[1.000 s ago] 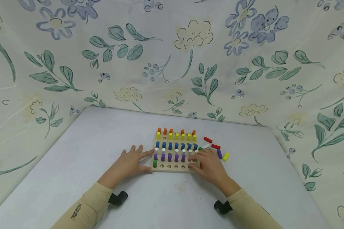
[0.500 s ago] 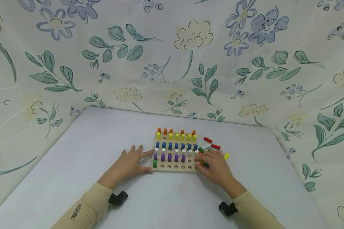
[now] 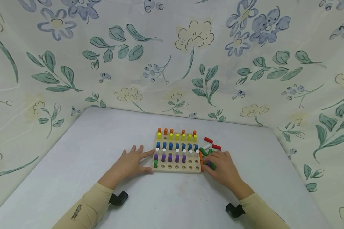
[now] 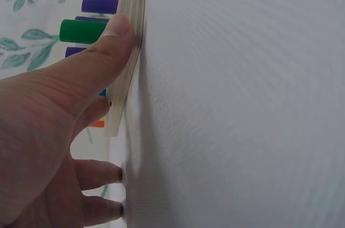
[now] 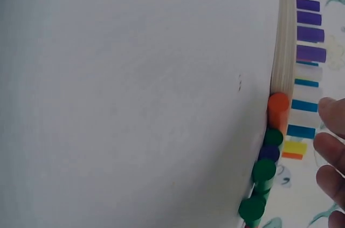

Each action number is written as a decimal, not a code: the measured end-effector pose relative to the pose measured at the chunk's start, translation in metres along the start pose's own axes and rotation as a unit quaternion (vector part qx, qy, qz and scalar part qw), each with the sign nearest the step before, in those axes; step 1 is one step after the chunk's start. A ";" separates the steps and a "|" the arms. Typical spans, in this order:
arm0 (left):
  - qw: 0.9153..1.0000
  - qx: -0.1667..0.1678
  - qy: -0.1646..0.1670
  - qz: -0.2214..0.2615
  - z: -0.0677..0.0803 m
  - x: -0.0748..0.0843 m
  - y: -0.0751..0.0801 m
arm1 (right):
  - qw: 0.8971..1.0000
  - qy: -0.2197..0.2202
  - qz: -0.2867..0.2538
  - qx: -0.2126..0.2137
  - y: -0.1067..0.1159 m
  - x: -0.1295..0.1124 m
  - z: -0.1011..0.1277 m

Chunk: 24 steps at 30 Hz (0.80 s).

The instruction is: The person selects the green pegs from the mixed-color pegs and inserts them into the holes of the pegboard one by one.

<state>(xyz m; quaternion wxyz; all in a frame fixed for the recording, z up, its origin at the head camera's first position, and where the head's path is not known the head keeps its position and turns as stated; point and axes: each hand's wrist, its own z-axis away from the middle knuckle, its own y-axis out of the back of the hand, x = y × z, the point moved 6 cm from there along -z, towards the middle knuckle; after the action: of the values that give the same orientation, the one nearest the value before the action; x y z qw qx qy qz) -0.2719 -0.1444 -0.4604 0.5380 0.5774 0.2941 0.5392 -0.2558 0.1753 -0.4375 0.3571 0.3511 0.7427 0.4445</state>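
Observation:
A wooden pegboard lies on the table, with rows of orange, yellow, blue, white and purple pegs standing in it. One green peg is upright at the near left corner. My left hand rests beside it; thumb and forefinger touch the board's left side, and its other fingers reach down to the table in the left wrist view. Over the loose pegs at the board's right end is my right hand, fingers bent a little and apart. Nothing shows between its fingers in the right wrist view, where an orange peg and green pegs lie below.
Two red pegs and a white peg lie loose beyond the right hand. Empty holes run along the board's front row. A flowered cloth hangs behind the white table.
My right hand has moved right, off the board's front right corner and over the loose pegs, uncovering the holes there. The left hand has stayed in place.

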 end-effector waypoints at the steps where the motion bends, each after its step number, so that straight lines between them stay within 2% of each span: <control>1: 1.000 0.001 -0.001 0.000 0.000 0.000 0.001 | 1.000 0.000 0.000 0.002 0.001 0.001 0.001; 11: 1.000 -0.002 -0.002 -0.005 0.000 0.001 0.002 | 1.000 -0.014 -0.005 0.013 0.008 0.014 0.007; 24: 1.000 -0.002 -0.004 -0.004 0.001 0.001 0.002 | 0.999 -0.038 0.014 -0.013 0.009 0.024 0.014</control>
<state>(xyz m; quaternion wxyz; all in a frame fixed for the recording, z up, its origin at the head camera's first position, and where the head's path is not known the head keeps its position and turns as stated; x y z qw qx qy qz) -0.2715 -0.1442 -0.4583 0.5424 0.5769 0.2931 0.5358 -0.2538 0.2049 -0.4394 0.3829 0.3734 0.7180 0.4455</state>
